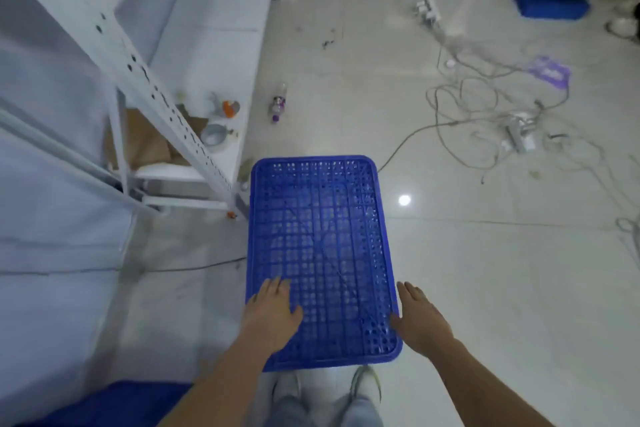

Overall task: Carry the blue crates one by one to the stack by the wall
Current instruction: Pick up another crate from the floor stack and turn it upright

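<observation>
Lying on the pale floor (485, 270) just in front of the person's shoes (365, 383), the blue crate (320, 253) has both hands at its near end. The left hand (273, 314) rests spread flat on the mesh; the right hand (420, 317) is open against the right rim, fingers straight.

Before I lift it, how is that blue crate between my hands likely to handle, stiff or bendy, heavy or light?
The blue crate looks like moulded plastic with a ribbed lattice, so it should stay fairly stiff. Its perforated base and empty inside suggest it is light for its size. The left hand and right hand sit near one short end, so the far end may dip when lifted.
</observation>
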A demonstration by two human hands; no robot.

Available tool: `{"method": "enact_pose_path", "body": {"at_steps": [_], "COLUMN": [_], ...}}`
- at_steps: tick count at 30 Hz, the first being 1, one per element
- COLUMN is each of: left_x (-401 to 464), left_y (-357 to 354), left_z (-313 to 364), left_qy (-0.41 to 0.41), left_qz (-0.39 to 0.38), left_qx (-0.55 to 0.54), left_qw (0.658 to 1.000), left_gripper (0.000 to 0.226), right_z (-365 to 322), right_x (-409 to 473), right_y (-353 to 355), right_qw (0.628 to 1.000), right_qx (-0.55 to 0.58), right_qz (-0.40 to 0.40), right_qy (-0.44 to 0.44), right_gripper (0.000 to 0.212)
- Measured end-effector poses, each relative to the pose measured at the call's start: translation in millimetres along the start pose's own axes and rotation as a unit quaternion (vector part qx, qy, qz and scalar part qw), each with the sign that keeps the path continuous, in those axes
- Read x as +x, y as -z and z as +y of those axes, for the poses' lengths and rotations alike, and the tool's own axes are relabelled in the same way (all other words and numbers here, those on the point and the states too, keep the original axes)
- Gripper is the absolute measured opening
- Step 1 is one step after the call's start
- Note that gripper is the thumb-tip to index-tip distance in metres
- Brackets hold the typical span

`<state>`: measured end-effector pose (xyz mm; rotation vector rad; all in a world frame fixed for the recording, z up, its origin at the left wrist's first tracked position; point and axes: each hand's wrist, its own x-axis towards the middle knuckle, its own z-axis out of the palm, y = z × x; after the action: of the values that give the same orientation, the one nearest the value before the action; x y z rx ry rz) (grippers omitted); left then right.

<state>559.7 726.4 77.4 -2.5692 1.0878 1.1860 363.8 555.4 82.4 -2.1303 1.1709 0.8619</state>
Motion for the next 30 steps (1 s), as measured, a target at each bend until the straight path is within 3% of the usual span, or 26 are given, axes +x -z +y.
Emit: {"method": "enact_pose_path", "body": {"at_steps": [7, 11, 15, 19, 22, 30], "left_x": [81.8, 129.6, 162.8, 170.4, 171.1, 176.6], "left_y": [-133.6, -178.4, -208.7, -225.8, -226.4, -192.9], "left_z": [-18.6, -14.9, -10.2, -6.9, -8.2, -3.5], "left_qy": [0.061, 0.060, 0.062, 0.078, 0.069, 0.111], "left_qz": [-0.066, -0.027, 0.043, 0.136, 0.156, 0.169], "left_qx": [-0.034, -0.053, -0.044, -0.032, -0.051, -0.102], "left_qw": [0.995, 0.996, 0.996, 0.987, 0.984, 0.974], "left_gripper": [0.073, 0.076, 0.077, 0.077, 0.075, 0.058], "right_z": [60.2, 85.6, 97.6, 90.1, 80.1, 74.0], "right_x": [115.1, 171.3, 222.3, 256.2, 269.5, 264.9], "right_y": [-109.7, -139.6, -147.7, -139.8, -130.0, -108.7], "right_qw": [0.989, 0.983, 0.958, 0.914, 0.887, 0.891], "right_qx": [0.133, 0.151, 0.252, 0.388, 0.438, 0.432], "right_qz": [-0.014, 0.036, 0.079, 0.085, 0.120, 0.119], "right_qy": [-0.064, -0.099, -0.110, -0.086, -0.083, -0.073], "right_gripper": [0.054, 0.058, 0.060, 0.042, 0.032, 0.013]}}
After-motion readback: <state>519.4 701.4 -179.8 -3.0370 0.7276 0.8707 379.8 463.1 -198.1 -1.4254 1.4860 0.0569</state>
